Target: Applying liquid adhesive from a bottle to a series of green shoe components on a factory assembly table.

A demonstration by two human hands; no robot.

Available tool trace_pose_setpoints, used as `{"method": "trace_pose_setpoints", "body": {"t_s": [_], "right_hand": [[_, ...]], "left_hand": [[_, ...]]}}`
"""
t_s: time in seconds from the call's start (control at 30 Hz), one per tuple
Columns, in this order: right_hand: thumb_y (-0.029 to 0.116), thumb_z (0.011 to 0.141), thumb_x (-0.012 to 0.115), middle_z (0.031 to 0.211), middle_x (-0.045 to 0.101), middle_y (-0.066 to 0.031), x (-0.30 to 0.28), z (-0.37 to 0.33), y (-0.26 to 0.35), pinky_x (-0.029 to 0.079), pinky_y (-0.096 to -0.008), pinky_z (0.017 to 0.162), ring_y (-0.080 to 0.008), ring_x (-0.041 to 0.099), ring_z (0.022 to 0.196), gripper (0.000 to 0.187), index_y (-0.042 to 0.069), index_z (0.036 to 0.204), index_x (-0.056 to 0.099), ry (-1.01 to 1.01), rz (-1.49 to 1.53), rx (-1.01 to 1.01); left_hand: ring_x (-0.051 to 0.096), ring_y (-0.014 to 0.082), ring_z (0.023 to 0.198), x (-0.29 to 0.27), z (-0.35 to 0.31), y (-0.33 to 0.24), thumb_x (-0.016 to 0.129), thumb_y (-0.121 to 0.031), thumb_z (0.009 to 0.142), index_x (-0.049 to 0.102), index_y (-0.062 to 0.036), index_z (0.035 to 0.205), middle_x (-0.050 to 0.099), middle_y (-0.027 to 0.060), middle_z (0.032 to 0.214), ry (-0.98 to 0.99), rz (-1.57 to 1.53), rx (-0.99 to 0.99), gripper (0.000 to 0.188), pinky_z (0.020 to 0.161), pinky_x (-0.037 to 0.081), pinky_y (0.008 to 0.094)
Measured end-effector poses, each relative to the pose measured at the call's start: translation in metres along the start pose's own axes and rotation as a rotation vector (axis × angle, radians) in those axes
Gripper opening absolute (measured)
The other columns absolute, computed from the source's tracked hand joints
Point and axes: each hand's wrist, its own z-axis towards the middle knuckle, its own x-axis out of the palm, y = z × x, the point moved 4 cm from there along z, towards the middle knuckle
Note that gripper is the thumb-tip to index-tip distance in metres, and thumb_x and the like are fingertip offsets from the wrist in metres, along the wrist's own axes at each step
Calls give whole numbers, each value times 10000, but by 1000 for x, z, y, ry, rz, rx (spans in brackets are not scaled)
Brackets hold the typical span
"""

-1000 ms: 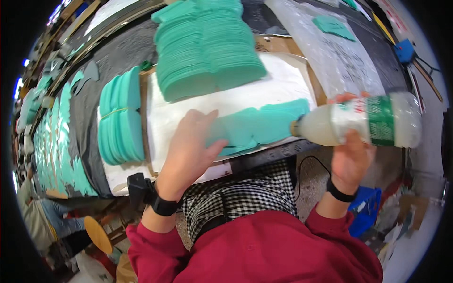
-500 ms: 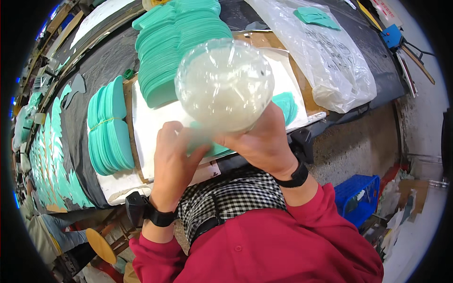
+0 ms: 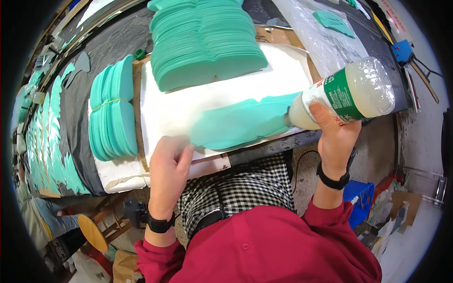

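My right hand is wrapped round a clear plastic bottle of milky liquid with a green and white label. The bottle lies tilted, its neck pointing left and down over the right end of several overlapping teal foam sheets. Whether the neck touches them I cannot tell. At the blurred left end of these sheets, my left hand has its thumb and forefinger pinched on the edge of a sheet. White paper lies under the sheets.
A tall teal stack stands behind the paper. Left of it is a banded teal bundle. A clear plastic bag with a teal piece lies at the back right. A blue crate sits below the table's right side.
The bottle has swung from upright in front of me to the right and tipped sideways, uncovering the teal sheets. My left hand stays near the paper's front left.
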Motion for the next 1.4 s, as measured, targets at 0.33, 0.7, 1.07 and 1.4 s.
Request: {"method": "trace_pose_setpoints", "body": {"t_s": [0.33,0.7,1.07,1.4], "right_hand": [[86,771,893,1144,722,-126,156,-15,1,586,-307,858,-161,716,1003,645,33,1315,550,447,117,-236],[88,728,897,1230,704,-132,133,-36,23,577,-344,860,-247,728,1024,655,31,1301,587,543,34,-188],[-26,828,802,1184,706,-125,-30,8,5,529,-373,1003,-217,679,1087,461,-9,1259,639,-87,-122,-121],[38,819,846,1085,729,-71,86,29,0,566,-278,827,-131,692,938,495,-8,1248,602,272,66,-44]], "left_hand": [[494,112,765,-23,-16,8,647,-62,960,697,-7,1161,523,33,905,-89,-147,-29,214,688,423,260],[567,226,757,-38,-18,25,620,-91,942,687,-8,1182,575,127,939,-102,43,60,262,722,473,344],[515,29,656,-9,-1,12,601,-139,1028,680,5,1246,618,5,880,166,-406,-323,273,529,420,195],[565,53,715,-27,-13,29,606,-175,1033,662,-3,1282,648,17,938,130,-586,-362,308,576,450,202]]}}
